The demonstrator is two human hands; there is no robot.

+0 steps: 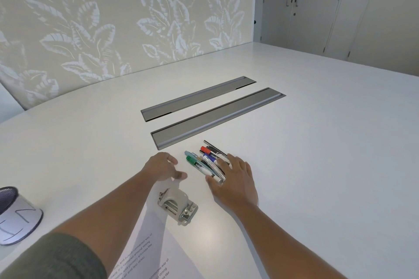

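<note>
Bundle of markers point(207, 162) lies on white table point(294, 142), near cable hatch point(217, 118). Right hand point(235, 179) rests against its right side, fingers straight and spread, thumb at near end. Left hand point(164, 166) sits just beside it, loosely curled, holding nothing. Hole punch point(178, 205) sits on printed sheet point(158, 253).

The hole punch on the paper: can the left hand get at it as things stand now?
Probably yes. The left hand, open and holding nothing, is just beyond the hole punch, and nothing lies between them. It need only draw back.
</note>
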